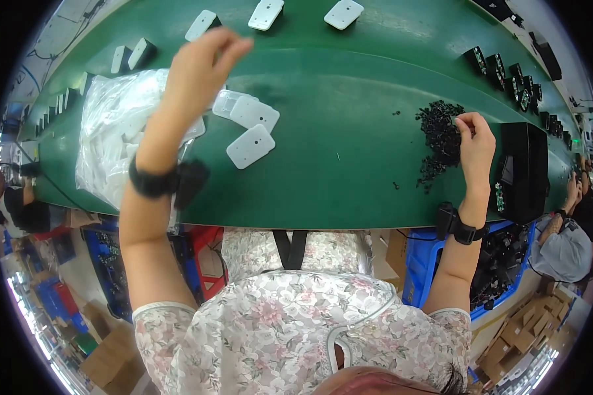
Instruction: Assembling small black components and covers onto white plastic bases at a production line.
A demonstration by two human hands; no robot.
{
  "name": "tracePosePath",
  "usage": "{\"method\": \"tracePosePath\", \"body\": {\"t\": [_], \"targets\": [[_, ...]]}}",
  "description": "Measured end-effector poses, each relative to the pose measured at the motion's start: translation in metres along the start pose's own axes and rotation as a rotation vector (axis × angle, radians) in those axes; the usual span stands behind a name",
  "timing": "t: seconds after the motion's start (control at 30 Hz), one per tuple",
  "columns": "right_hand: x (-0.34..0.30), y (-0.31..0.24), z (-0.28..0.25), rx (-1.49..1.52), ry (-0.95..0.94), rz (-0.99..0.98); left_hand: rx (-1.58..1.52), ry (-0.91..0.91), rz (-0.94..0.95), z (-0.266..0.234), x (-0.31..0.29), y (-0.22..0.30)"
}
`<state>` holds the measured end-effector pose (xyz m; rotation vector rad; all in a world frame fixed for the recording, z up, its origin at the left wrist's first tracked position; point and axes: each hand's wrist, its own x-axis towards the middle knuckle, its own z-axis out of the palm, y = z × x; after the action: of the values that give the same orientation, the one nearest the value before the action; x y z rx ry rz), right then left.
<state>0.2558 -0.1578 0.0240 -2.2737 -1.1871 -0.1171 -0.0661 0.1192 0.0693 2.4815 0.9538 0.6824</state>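
Note:
My left hand (201, 69) is raised over the far left of the green table, its thumb and forefinger a little apart with nothing visible between them. Just beyond it stands a white-topped black device (203, 25). Below the hand lie several loose white plastic covers (251, 146), flat and partly overlapping. My right hand (476, 141) is at the right edge of a pile of small black parts (439, 131). Its thumb and forefinger are pinched together; whatever they hold is too small to make out.
A clear plastic bag (115, 131) of white covers lies at left. On the right stands a black box (526, 171); rows of black devices with circuit boards (497, 69) run behind it. A blue crate (422, 263) sits below the table edge. Other people sit at both sides.

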Motion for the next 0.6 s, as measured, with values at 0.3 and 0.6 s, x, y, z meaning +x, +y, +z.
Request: {"method": "tracePosePath", "body": {"t": [0.3,0.6], "targets": [[-0.002,-0.036,0.009,0.174,0.011,-0.123,0.379,-0.075,0.214,0.033,-0.109,0.040],[-0.013,-0.104,0.054,0.494,0.015,-0.351,0.427,-0.035,0.346,0.041,-0.096,0.036]]}}
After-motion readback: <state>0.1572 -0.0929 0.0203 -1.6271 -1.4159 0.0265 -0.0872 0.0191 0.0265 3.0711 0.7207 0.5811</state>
